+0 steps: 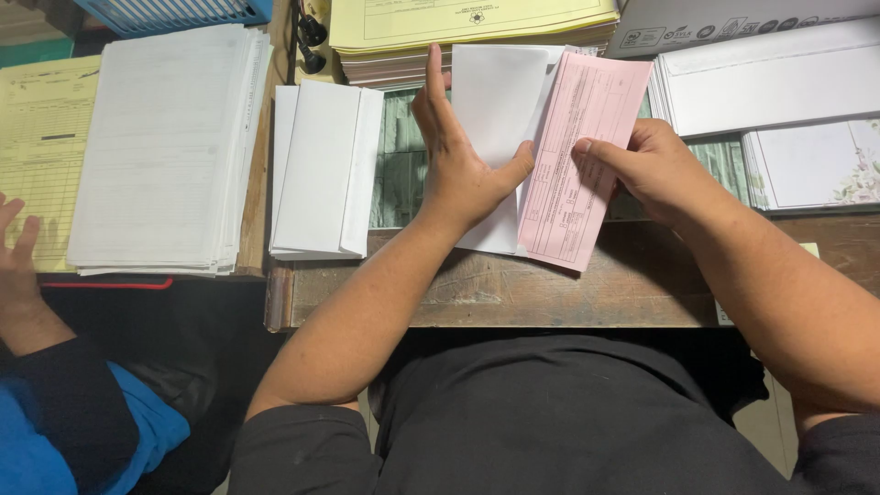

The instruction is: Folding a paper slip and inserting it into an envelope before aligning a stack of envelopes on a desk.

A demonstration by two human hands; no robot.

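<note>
Near the counter's [477, 293] front edge, the left hand [458, 156] pressed flat, fingers spread, on a white envelope [495, 101]. The right hand [655, 165] pinched a folded pink form [573, 165] lying partly over that envelope. A stack of white envelopes [321, 170] lay toward the left edge.

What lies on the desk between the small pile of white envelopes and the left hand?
In the head view, only a bare strip of green desk surface lies between the white envelopes and the left hand, which presses on a white envelope.
</note>
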